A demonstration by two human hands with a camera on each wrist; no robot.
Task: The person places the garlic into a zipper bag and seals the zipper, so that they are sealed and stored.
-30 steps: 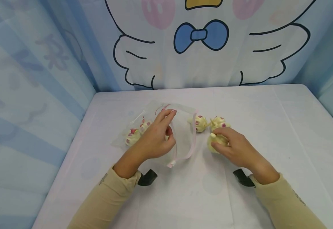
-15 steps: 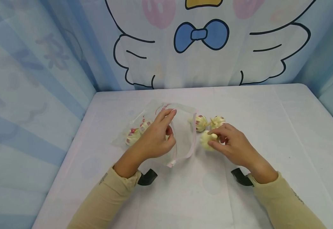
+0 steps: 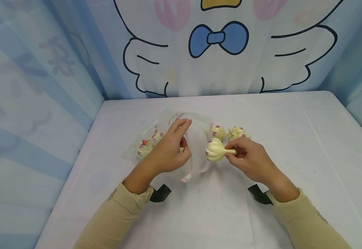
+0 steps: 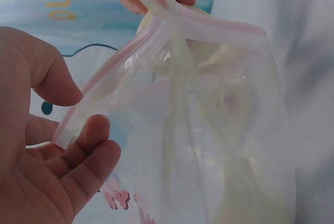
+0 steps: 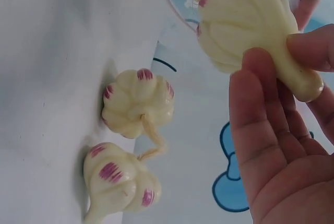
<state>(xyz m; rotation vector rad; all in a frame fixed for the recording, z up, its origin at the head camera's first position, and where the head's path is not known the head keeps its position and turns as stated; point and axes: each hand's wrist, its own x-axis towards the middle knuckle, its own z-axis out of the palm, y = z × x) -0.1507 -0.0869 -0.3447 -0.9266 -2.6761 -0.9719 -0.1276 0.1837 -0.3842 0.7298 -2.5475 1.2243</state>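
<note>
My left hand [image 3: 168, 148] pinches the pink-edged mouth of a clear zip bag [image 3: 199, 124]. The left wrist view shows thumb and fingers at the rim of this bag [image 4: 151, 156], its mouth spread apart. Between thumb and fingers, my right hand [image 3: 254, 159] holds a pale garlic bulb [image 3: 215, 150] by its stem, the round end pointing left at the bag's opening. Purple streaks mark this garlic bulb [image 5: 240, 23] in the right wrist view. Inside the bag lie garlic bulbs [image 3: 143, 149], partly hidden by my left hand and wrist.
Two more garlic bulbs, one nearer the bag [image 3: 219, 132] and one to its right [image 3: 237, 132], lie on the white-covered table [image 3: 286, 145] just behind the held one. A patterned curtain [image 3: 174, 65] hangs beyond the far table edge.
My right hand has lifted the garlic bulb, turned it so its stem lies in the fingers, and brought it left to the bag's mouth. The left hand has stayed in place.
</note>
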